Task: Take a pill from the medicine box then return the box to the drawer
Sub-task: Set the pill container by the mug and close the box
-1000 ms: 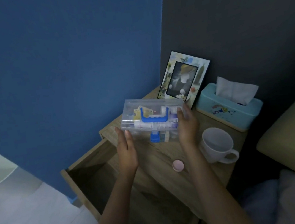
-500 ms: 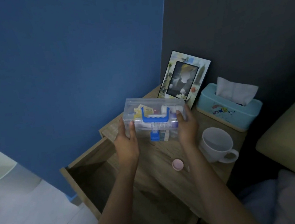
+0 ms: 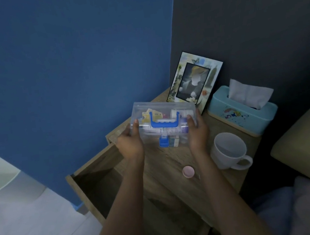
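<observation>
the open drawer (image 3: 100, 184) gapes nearest me. past it my left hand (image 3: 131, 142) and right hand (image 3: 198, 133) clasp the medicine box (image 3: 163, 123) by its ends, above the nightstand (image 3: 166, 166). right of the box, a pink cap (image 3: 188, 171), mug (image 3: 228, 150), tissue box (image 3: 241, 113); behind it, a picture frame (image 3: 194, 79).

The left hand (image 3: 131, 143) and right hand (image 3: 198, 132) grip the ends of a clear medicine box (image 3: 163, 123) with a blue handle, held above the wooden counter (image 3: 168, 166). The drawer (image 3: 100, 184) stands open at the near left. A white mug (image 3: 228, 151), pink cap (image 3: 188, 171), tissue box (image 3: 243, 112) and picture frame (image 3: 194, 79) sit on the counter.
</observation>
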Motion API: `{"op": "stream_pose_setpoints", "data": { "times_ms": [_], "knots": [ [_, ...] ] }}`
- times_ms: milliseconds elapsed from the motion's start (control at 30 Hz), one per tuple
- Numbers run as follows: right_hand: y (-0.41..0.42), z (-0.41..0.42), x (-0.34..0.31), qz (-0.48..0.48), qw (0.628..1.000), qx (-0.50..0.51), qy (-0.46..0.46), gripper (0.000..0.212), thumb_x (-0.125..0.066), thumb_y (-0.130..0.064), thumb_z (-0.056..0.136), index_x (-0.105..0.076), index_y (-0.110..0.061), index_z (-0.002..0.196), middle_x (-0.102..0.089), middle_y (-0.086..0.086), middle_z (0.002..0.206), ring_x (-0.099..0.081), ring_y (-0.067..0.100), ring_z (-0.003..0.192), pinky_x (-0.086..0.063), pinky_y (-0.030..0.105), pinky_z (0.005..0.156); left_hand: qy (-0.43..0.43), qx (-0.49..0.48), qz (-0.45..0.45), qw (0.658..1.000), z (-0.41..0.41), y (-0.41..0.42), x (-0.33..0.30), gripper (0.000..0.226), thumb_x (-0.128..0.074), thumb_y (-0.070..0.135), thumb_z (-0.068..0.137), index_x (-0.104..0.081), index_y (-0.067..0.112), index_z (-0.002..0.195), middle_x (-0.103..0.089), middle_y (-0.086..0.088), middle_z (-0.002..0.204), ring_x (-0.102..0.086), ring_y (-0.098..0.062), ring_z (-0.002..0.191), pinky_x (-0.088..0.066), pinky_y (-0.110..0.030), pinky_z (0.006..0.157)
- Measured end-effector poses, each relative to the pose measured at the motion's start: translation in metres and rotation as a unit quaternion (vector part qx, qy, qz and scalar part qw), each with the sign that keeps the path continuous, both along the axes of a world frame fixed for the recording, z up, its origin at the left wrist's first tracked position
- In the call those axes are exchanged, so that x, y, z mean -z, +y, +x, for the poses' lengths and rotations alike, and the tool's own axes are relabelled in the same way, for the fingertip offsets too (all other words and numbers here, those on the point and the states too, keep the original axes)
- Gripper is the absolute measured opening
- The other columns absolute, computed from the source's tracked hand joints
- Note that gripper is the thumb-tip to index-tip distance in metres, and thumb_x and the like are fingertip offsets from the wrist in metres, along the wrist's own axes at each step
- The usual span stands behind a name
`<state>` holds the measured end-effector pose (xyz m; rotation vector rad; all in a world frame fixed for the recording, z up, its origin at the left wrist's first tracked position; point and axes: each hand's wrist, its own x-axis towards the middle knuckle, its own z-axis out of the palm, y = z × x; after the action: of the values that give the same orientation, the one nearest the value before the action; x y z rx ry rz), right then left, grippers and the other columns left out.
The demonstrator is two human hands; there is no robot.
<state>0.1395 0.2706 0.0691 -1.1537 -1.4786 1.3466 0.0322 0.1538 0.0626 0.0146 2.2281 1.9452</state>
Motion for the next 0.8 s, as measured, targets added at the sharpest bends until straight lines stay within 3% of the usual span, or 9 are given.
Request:
{"op": "stream_pose_setpoints", "data": {
  "times_ms": [100,200,267,333,433,500,600,800],
  "knots": [
    [-0.001,0.002,-0.003,-0.001,1.000,-0.007,0.001,0.050,-0.049,-0.023,0.098,-0.039,-0.014,0.146,-0.053,0.014,0.142,-0.053,0.034,0.128,-0.044,0.053,0.104,-0.034,0.009,0.032,0.999,0.001,0.000,-0.004,0.050,-0.061,0.044,0.086,-0.066,0.006,0.118,-0.071,-0.011,0.114,-0.068,-0.020,0.100,-0.057,-0.033,0.084],
    [-0.002,0.004,-0.005,0.000,1.000,-0.011,0.001,0.049,-0.048,-0.023,0.099,-0.040,-0.015,0.146,-0.058,0.014,0.137,-0.059,0.034,0.119,-0.049,0.053,0.097,-0.071,0.010,0.058,0.996,0.012,-0.003,-0.005,0.058,-0.062,0.041,0.087,-0.054,0.007,0.133,-0.059,-0.013,0.134,-0.058,-0.025,0.120,-0.049,-0.037,0.099],
    [-0.002,0.004,-0.006,0.001,1.000,-0.013,-0.001,0.048,-0.048,-0.023,0.099,-0.041,-0.016,0.145,-0.058,0.014,0.137,-0.061,0.033,0.118,-0.050,0.052,0.097,-0.046,-0.032,0.051,0.997,0.034,-0.011,0.003,0.062,-0.062,0.044,0.085,-0.048,0.013,0.137,-0.054,-0.008,0.139,-0.054,-0.024,0.124,-0.046,-0.030,0.094],
    [-0.002,0.004,-0.007,0.008,1.000,-0.011,-0.002,0.048,-0.048,-0.023,0.099,-0.042,-0.015,0.145,-0.056,0.012,0.140,-0.058,0.030,0.121,-0.049,0.049,0.099,-0.023,-0.048,0.044,0.998,0.059,-0.018,0.015,0.048,-0.057,0.047,0.087,-0.054,0.019,0.127,-0.061,-0.002,0.126,-0.059,-0.018,0.112,-0.046,-0.024,0.082],
    [-0.002,0.004,-0.006,0.029,1.000,-0.010,-0.007,0.045,-0.048,-0.021,0.098,-0.046,-0.013,0.143,-0.057,0.011,0.138,-0.057,0.028,0.124,-0.047,0.048,0.102,-0.104,0.062,0.092,0.988,0.079,-0.016,0.026,0.022,-0.047,0.042,0.094,-0.058,0.024,0.103,-0.066,-0.003,0.105,-0.064,-0.018,0.099,-0.049,-0.027,0.077],
    [-0.002,0.005,-0.005,0.031,0.999,-0.013,-0.008,0.045,-0.048,-0.022,0.098,-0.046,-0.014,0.142,-0.058,0.012,0.136,-0.058,0.030,0.123,-0.048,0.049,0.101,-0.136,0.116,0.107,0.978,0.082,-0.012,0.025,0.029,-0.046,0.037,0.097,-0.064,0.014,0.100,-0.070,-0.009,0.099,-0.066,-0.021,0.095,-0.052,-0.033,0.084],
    [-0.002,0.004,-0.004,0.028,0.999,-0.014,-0.008,0.046,-0.048,-0.023,0.098,-0.045,-0.014,0.143,-0.057,0.014,0.138,-0.058,0.031,0.123,-0.049,0.051,0.100,-0.136,0.116,0.162,0.971,0.083,-0.005,0.019,0.027,-0.053,0.024,0.095,-0.067,0.001,0.098,-0.072,-0.011,0.090,-0.070,-0.021,0.086,-0.056,-0.029,0.079],
    [0.002,0.005,0.000,0.033,0.999,-0.019,-0.022,0.047,-0.047,-0.024,0.099,-0.043,-0.016,0.144,-0.057,0.015,0.138,-0.057,0.036,0.122,-0.049,0.052,0.099,-0.119,0.102,0.170,0.973,0.076,0.003,0.014,0.013,-0.062,0.014,0.089,-0.067,0.002,0.085,-0.069,-0.010,0.076,-0.065,-0.016,0.068,-0.056,-0.032,0.076]
  ]
}}
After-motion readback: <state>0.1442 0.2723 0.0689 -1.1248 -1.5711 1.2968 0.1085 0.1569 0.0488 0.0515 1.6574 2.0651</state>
